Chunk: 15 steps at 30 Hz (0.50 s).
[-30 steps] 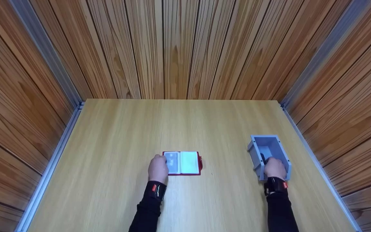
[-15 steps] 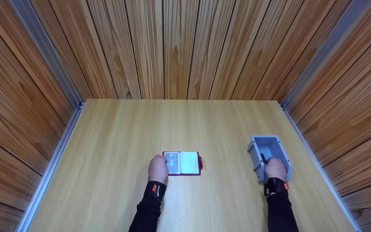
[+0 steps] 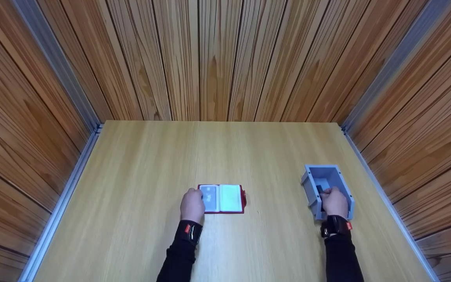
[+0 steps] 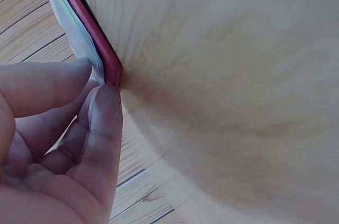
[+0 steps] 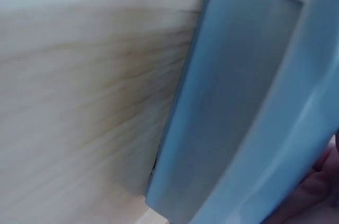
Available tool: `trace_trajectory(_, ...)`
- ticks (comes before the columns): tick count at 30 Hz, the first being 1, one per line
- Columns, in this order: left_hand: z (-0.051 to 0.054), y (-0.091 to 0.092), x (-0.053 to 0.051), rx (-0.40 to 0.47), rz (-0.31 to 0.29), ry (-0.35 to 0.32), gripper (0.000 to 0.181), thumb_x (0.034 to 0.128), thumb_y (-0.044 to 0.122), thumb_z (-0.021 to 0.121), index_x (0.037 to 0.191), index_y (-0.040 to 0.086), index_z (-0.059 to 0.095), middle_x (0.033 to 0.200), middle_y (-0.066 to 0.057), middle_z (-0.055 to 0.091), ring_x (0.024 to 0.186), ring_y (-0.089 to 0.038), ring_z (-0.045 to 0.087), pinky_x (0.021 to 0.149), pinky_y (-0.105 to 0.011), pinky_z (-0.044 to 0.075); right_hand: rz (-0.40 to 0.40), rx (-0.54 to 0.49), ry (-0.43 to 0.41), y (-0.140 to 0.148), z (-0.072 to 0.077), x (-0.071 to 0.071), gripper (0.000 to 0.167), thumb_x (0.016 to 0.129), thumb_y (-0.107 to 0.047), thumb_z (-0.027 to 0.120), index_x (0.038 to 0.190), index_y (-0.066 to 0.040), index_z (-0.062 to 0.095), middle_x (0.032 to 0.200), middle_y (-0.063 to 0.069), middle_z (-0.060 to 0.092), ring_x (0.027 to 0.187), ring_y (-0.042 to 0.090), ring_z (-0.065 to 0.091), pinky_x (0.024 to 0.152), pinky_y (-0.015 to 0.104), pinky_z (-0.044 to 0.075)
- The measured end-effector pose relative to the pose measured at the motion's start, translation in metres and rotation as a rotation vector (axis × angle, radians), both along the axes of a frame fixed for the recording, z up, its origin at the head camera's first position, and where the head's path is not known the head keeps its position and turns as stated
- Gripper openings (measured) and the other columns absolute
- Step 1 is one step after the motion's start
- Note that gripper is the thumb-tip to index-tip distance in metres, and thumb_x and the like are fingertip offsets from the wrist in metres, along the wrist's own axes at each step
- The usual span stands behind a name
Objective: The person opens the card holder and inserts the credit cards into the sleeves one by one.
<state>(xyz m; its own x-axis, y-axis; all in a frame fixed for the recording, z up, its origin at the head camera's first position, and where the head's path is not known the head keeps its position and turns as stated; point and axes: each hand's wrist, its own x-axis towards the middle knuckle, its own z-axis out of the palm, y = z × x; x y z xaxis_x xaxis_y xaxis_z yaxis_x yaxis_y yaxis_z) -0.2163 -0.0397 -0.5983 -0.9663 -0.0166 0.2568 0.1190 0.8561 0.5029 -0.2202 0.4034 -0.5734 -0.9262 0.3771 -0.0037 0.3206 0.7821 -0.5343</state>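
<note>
Head view: a red booklet [image 3: 230,199] lies open on a table [image 3: 131,176], its left edge pinched by the left hand [image 3: 192,205]. Right of the booklet, the right hand [image 3: 335,203] is inside a blue bin [image 3: 311,192], beside a dark object [image 3: 319,189]; I cannot tell its grip.

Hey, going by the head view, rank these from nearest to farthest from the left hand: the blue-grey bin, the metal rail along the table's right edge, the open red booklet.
1. Red booklet: nearest, its left edge pinched by the left hand.
2. Blue-grey bin: to the right, past the booklet.
3. Metal rail: farthest, right of the bin.
</note>
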Motion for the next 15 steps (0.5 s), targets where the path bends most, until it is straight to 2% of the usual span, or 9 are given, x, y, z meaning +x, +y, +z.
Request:
trace_trajectory(9, 0.001, -0.001, 0.001, 0.002, -0.009, -0.003, 0.017, 0.0799, -0.012, 0.057, 0.068, 0.0, 0.062, 0.072, -0.013, 0.054, 0.067, -0.033, 0.059, 0.06, -0.045, 0.047, 0.014, 0.018, 0.012, 0.0, 0.006, 0.0, 0.023, 0.096, -0.004, 0.048, 0.11, 0.011, 0.06, 0.105, 0.028, 0.067, 0.102, 0.047, 0.059, 0.084, 0.055, 0.044)
trace_trajectory(15, 0.001, -0.001, 0.001, 0.009, -0.013, -0.011, 0.016, 0.0794, -0.012, 0.059, 0.07, -0.001, 0.063, 0.072, -0.013, 0.054, 0.068, -0.033, 0.059, 0.061, -0.044, 0.047, 0.003, 0.004, 0.032, 0.003, 0.011, 0.002, 0.023, 0.095, -0.006, 0.053, 0.108, 0.011, 0.061, 0.105, 0.03, 0.065, 0.1, 0.048, 0.06, 0.084, 0.055, 0.044)
